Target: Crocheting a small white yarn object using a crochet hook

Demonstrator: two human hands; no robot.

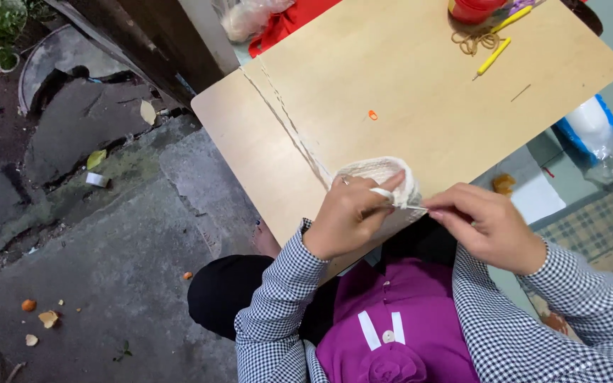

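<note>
We see 1 cream crocheted piece [381, 176], gripped by the left hand [349, 216]; the right hand [487, 225] pinches its edge. At 1 o'clock lie 2 yellow crochet hooks [494, 56], 1 orange marker [372, 114], 1 red container [473, 10].

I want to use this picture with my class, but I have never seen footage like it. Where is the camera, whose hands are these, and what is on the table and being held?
There is one picture, taken by a camera worn on a person's head and looking down. Both hands belong to that person, in checked sleeves. The left hand grips a cream crocheted piece at the edge of a wooden table. The right hand pinches at the piece where the two hands meet; what it pinches is too small to tell. A cream yarn strand trails across the table. Farther off lie a yellow hook, a small orange marker and a red container.
</note>
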